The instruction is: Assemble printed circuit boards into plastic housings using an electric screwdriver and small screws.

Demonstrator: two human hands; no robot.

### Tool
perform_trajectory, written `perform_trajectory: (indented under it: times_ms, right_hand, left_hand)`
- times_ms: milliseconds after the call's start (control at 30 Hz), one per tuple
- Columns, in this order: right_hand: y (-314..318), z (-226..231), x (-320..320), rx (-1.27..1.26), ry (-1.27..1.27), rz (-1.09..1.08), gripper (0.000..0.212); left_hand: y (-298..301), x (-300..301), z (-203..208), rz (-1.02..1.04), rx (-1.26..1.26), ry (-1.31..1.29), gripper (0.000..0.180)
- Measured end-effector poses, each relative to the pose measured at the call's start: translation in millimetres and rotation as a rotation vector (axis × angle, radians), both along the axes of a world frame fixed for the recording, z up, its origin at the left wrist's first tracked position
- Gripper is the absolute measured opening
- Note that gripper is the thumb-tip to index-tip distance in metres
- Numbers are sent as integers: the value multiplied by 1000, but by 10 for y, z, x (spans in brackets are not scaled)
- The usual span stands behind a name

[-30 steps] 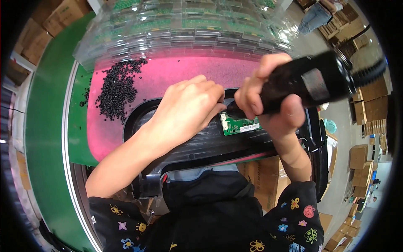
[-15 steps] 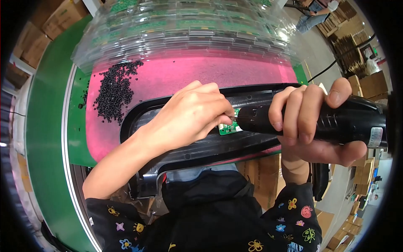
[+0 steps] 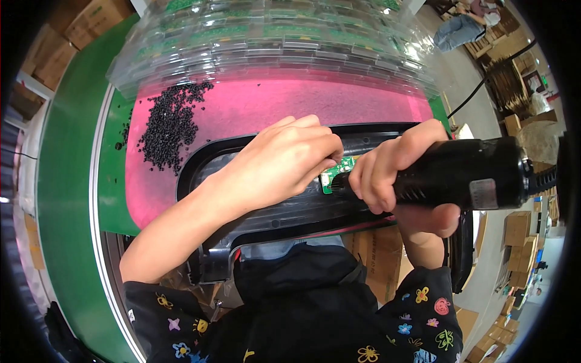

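Note:
My right hand (image 3: pixel 393 169) is wrapped round a black electric screwdriver (image 3: pixel 463 172), its nose pointing left and down at a small green circuit board (image 3: pixel 330 180). The bit's tip cannot be made out against the dark plastic. The board sits inside a long black plastic housing (image 3: pixel 284 213) with a raised rim. Over the board's left side, my left hand (image 3: pixel 296 151) has its fingers curled together. Whatever they pinch, if anything, is hidden. A pile of small black screws (image 3: pixel 169 127) lies left of the housing.
A pink mat (image 3: pixel 242 100) covers the green bench (image 3: pixel 109 199). Behind it, clear plastic trays (image 3: pixel 290 45) holding green boards are stacked. Cardboard boxes (image 3: pixel 517 242) stand at the right, and another person (image 3: pixel 463 30) is at the far right.
The screwdriver's nose has shifted slightly left and toward me, away from my left fingertips, and its body has swung. My left fingers have risen slightly, and more of the board shows.

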State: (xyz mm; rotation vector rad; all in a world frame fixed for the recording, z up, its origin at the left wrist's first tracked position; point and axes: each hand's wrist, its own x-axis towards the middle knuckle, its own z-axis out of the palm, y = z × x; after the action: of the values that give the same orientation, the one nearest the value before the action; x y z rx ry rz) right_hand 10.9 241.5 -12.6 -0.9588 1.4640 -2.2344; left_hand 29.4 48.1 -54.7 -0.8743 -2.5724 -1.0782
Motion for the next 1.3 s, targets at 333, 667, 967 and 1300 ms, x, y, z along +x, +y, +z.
perform_trajectory:
  times_ms: [333,667,967,1300]
  right_hand:
    - [-50,-39,-47,7,-143,198,50]
    - [-108,-141,-147,-157,-42,251,52]
    - [-151,-116,-222,-51,-7,296,55]
    - [23,37,-611,-270,-693,-351,16]
  left_hand:
    - [-80,64,334,169,80,176,16]
    - [-525,356,343,400,-391,-147,28]
    - [-607,385,31,393,-392,-71,22]
    - [-532,412,3,444,-467,10,13]
